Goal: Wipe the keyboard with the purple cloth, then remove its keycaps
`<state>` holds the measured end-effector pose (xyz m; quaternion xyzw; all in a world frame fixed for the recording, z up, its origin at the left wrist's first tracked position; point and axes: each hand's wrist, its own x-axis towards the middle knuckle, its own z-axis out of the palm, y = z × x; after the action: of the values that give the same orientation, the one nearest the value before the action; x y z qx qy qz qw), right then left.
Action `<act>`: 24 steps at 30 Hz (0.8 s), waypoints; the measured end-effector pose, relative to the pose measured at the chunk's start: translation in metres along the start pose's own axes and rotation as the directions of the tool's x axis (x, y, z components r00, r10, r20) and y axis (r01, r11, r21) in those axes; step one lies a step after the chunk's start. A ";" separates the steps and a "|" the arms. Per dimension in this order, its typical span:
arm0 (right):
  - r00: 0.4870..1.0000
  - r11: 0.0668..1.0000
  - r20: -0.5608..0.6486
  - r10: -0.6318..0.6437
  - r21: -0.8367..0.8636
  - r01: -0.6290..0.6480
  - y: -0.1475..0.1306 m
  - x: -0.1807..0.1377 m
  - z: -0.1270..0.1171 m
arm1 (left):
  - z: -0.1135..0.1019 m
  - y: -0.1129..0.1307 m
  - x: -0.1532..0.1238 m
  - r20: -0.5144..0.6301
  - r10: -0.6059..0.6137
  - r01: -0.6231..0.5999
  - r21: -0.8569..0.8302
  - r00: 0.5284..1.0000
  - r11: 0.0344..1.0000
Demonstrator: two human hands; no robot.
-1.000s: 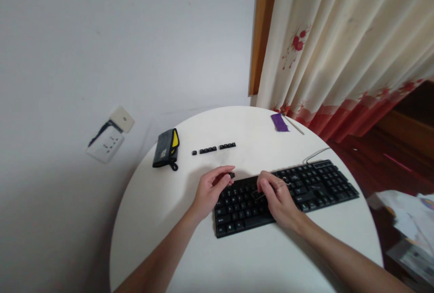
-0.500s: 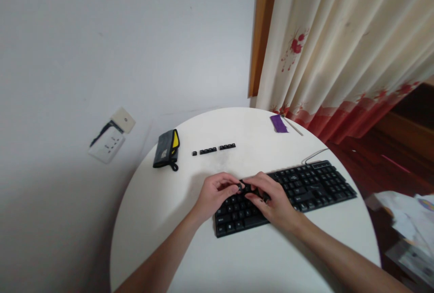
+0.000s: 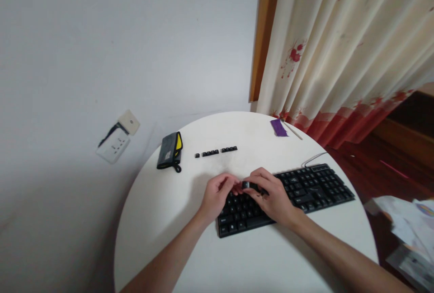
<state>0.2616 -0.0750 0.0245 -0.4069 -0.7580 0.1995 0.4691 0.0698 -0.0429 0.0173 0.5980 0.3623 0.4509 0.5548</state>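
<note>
While pale wall (image 3: 135,35) fills the left and top of the frame, a floral curtain (image 3: 339,35) takes the upper right. Round white table (image 3: 237,261) spans the lower middle. On it, right of centre: a black full-size keyboard (image 3: 312,193), set at a slant.

Both our hands are mid-frame over the keyboard's left half: left hand (image 3: 215,193) at its left end, right hand (image 3: 273,193) just beside it. Smaller: dark zip pouch (image 3: 169,150) with yellow trim, left of centre; purple cloth scrap (image 3: 279,127) near the table's far edge, upper right of the hands. Above the hands, a broken row of loose keycaps (image 3: 210,153): one, four, four.

Smallest: one black keycap (image 3: 245,185), pinched between our right thumb and forefinger at centre. Left fingers are loosely curled near it; can't tell if they grip anything.

Change: a second ago the cap appeared to sit in the left fingers, with the right hand apart over the keys. We read it as a handover: the right hand has control, cap not in the row. Row unchanged.
</note>
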 end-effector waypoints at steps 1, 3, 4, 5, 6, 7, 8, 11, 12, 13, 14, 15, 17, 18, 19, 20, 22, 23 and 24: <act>1.000 0.999 -0.005 0.021 -0.035 -0.022 0.004 0.008 -0.004 | -0.001 0.000 0.001 -0.041 0.018 -0.018 -0.009 0.999 1.000; 0.997 0.987 -0.003 0.079 -0.139 -0.078 0.020 0.028 -0.012 | -0.003 -0.001 0.003 -0.115 0.033 -0.036 -0.025 0.993 0.999; 0.994 0.974 0.015 0.104 -0.204 -0.099 0.030 0.040 -0.016 | -0.004 -0.002 0.004 -0.146 0.037 -0.040 -0.023 0.989 0.999; 0.991 0.953 0.033 0.133 -0.279 -0.119 0.042 0.052 -0.019 | -0.006 -0.003 0.005 -0.171 0.041 -0.044 -0.017 0.984 0.999; 0.984 0.924 0.056 0.170 -0.355 -0.140 0.054 0.063 -0.020 | -0.007 -0.004 0.006 -0.185 0.045 -0.048 -0.008 0.982 0.999; 0.972 0.889 0.088 0.218 -0.429 -0.161 0.065 0.074 -0.021 | -0.008 -0.005 0.006 -0.195 0.049 -0.051 -0.002 0.980 0.999; 0.952 0.849 0.131 0.278 -0.497 -0.180 0.077 0.084 -0.020 | -0.008 -0.006 0.007 -0.202 0.051 -0.051 0.003 0.978 0.999; 0.905 0.789 0.200 0.374 -0.582 -0.197 0.104 0.103 -0.013 | -0.010 -0.007 0.007 -0.207 0.043 -0.042 0.011 0.977 0.999; 0.899 0.784 0.209 0.385 -0.588 -0.199 0.111 0.107 -0.009 | -0.010 -0.007 0.007 -0.209 0.040 -0.038 0.012 0.977 0.999; 0.895 0.782 0.213 0.391 -0.589 -0.202 0.116 0.110 -0.005 | -0.010 -0.008 0.007 -0.213 0.038 -0.037 0.012 0.976 0.999; 0.891 0.779 0.217 0.399 -0.593 -0.204 0.121 0.112 -0.001 | -0.010 -0.008 0.007 -0.216 0.037 -0.036 0.010 0.976 0.999; 0.887 0.775 0.219 0.406 -0.597 -0.207 0.126 0.114 0.002 | -0.010 -0.008 0.008 -0.220 0.037 -0.036 0.007 0.975 0.999; 0.884 0.768 0.215 0.416 -0.603 -0.215 0.133 0.116 0.008 | -0.010 -0.008 0.008 -0.225 0.039 -0.039 0.004 0.974 0.999; 0.883 0.766 0.212 0.418 -0.605 -0.218 0.136 0.117 0.010 | -0.010 -0.009 0.008 -0.228 0.040 -0.041 0.003 0.973 0.999; 0.883 0.764 0.209 0.420 -0.607 -0.220 0.139 0.118 0.012 | -0.010 -0.009 0.008 -0.230 0.042 -0.043 0.002 0.972 0.999; 0.884 0.763 0.206 0.420 -0.607 -0.221 0.142 0.119 0.013 | -0.010 -0.009 0.009 -0.232 0.044 -0.045 0.001 0.972 0.999; 0.884 0.763 0.203 0.420 -0.606 -0.223 0.145 0.120 0.015 | -0.010 -0.008 0.009 -0.235 0.044 -0.046 -0.002 0.971 0.999; 0.885 0.764 0.203 0.420 -0.605 -0.224 0.146 0.120 0.016 | -0.011 -0.008 0.009 -0.236 0.043 -0.045 -0.004 0.971 0.999; 0.885 0.765 0.202 0.420 -0.603 -0.225 0.147 0.120 0.017 | -0.011 -0.008 0.009 -0.235 0.041 -0.043 -0.004 0.971 0.999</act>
<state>0.2831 0.1094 -0.0185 -0.6142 -0.7662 0.1095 0.1541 0.0635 -0.0295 0.0102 0.5454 0.4106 0.5317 0.5012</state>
